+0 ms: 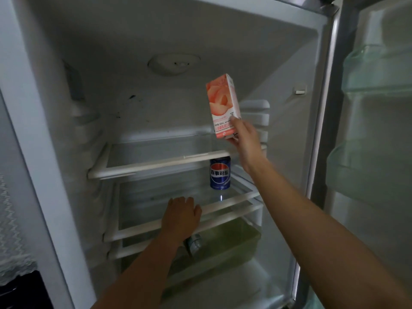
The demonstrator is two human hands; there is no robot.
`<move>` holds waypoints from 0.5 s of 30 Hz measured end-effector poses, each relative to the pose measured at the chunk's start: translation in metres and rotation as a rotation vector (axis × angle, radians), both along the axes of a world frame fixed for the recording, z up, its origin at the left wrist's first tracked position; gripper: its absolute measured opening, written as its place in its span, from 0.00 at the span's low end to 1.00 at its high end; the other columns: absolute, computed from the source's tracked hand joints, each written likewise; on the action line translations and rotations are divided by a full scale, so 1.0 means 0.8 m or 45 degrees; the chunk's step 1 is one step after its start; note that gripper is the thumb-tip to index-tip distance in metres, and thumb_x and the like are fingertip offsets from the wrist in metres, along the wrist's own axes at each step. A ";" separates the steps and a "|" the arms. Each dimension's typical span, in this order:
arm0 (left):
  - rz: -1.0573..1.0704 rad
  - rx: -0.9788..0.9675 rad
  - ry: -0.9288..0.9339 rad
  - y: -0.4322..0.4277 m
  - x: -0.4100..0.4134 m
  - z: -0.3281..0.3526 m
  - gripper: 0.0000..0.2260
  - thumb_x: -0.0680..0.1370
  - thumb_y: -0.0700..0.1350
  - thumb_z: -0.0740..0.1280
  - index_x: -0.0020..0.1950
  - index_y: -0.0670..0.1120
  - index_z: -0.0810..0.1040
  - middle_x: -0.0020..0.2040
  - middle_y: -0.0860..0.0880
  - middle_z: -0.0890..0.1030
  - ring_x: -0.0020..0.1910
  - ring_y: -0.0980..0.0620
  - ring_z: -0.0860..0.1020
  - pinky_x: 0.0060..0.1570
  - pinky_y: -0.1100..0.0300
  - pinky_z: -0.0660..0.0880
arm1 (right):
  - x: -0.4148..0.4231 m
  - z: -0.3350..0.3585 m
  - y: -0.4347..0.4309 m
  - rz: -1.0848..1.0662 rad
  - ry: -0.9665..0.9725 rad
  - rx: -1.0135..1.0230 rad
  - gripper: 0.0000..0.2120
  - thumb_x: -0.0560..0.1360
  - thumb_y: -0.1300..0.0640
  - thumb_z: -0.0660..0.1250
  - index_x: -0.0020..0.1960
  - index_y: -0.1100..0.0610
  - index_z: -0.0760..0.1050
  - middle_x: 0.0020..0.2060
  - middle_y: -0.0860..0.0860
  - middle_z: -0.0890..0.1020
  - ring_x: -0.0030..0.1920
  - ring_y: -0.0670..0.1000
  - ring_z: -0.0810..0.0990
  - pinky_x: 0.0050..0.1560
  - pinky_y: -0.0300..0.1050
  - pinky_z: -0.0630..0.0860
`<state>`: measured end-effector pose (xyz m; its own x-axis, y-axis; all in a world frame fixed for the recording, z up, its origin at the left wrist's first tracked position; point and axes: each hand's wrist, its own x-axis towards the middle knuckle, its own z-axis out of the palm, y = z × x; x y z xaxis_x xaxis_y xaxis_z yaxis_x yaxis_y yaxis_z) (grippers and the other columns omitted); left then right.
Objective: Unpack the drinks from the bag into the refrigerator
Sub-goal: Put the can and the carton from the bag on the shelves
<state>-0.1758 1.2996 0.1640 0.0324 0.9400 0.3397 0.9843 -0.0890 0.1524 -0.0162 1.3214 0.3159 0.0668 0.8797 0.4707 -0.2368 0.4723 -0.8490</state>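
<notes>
Carton placement: right hand (245, 143) pinches the peach carton (223, 103) above the upper shelf (145, 166), left hand (181, 217) rests on the lower shelf (234, 204), its fingers (178, 200) unreadable; next move, probably, is to set the carton down upright.

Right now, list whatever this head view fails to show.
The bag: outside the head view's frame.
The pink carton: lower corner covered by the right hand; print too small.
The blue can: top hidden behind the upper shelf rail.
The silvery object: blurred, partly behind the left hand's wrist.
Its fingers: foreshortened; grip on lower shelf rail unclear.
</notes>
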 end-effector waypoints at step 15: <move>0.021 -0.036 0.041 0.005 0.000 -0.003 0.18 0.80 0.50 0.50 0.64 0.43 0.69 0.59 0.42 0.75 0.59 0.45 0.71 0.70 0.50 0.58 | 0.005 0.009 0.035 -0.130 -0.618 -0.140 0.15 0.76 0.60 0.62 0.61 0.63 0.65 0.53 0.57 0.78 0.49 0.52 0.77 0.49 0.44 0.73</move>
<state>-0.1754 1.3035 0.1615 0.0271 0.9498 0.3118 0.9900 -0.0687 0.1232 -0.0122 1.3490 0.3233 -0.0483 0.9263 0.3737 0.2398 0.3740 -0.8959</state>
